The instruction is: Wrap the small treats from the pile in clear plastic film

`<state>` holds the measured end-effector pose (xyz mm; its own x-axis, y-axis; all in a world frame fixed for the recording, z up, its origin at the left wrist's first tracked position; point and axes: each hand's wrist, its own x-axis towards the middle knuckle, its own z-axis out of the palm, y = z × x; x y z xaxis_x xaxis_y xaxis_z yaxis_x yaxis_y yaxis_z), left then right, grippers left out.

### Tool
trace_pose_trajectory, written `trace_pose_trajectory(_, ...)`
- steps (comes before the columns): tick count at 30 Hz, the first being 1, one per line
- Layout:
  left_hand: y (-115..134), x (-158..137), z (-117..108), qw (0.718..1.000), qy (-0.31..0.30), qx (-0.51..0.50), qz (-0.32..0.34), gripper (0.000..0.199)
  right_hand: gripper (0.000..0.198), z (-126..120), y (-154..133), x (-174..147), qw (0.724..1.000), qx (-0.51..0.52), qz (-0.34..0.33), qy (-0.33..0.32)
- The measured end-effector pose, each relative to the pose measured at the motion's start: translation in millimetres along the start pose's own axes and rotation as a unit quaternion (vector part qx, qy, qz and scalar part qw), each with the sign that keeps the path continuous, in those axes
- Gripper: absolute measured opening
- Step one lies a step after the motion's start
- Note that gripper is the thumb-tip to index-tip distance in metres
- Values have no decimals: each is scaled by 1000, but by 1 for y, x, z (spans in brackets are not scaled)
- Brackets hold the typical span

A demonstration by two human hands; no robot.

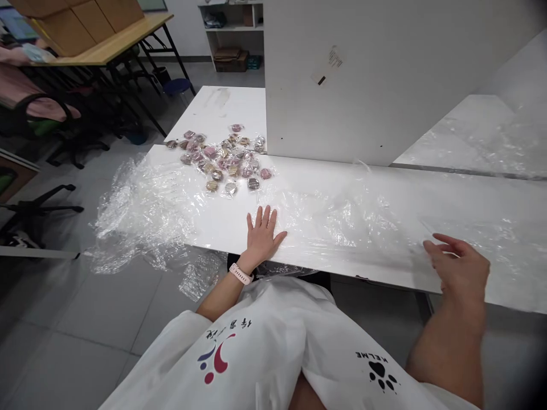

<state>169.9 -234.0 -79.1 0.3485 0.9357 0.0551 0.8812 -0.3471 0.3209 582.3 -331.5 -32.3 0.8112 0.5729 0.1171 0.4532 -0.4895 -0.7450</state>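
My left hand lies flat with its fingers spread, resting on the left end of a sheet of clear plastic film on the white table. Over to the right, my right hand is raised a little above the tabletop, thumb and index finger closed in a pinch at the film's edge. Beyond my left hand sits a loose pile of small individually wrapped round pieces, pink, brown and yellowish, in clear wrappers. What exactly they are I cannot tell.
Crumpled clear plastic hangs over the table's left end. More clear film lies to the right. A tall white panel stands along the far side. Back left, a person's sleeve shows beside a wooden table with cardboard boxes.
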Motion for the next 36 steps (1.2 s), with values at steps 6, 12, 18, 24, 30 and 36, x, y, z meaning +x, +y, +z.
trace_pose_trajectory(6,-5,24,-28,998,-10,-53,-17,54,44,-7,-54,-52,960,-126,-228,105)
trace_pose_trajectory(12,-61,81,-79,974,64,66,-205,43,46,103,-106,-99,876,-62,-420,-229)
trace_pose_trajectory(18,-108,93,-87,981,-30,120,-152,40,54,149,-69,-89,843,-204,-423,-264)
trace_pose_trajectory(24,-82,113,-87,994,38,36,-99,47,54,144,-69,-84,849,-194,-420,-255)
trace_pose_trajectory(30,-58,138,-62,994,-62,95,1,46,54,144,-71,-86,853,-193,-414,-252)
trace_pose_trajectory(36,-81,145,-68,997,19,22,-72,35,56,146,-71,-86,853,-202,-410,-252)
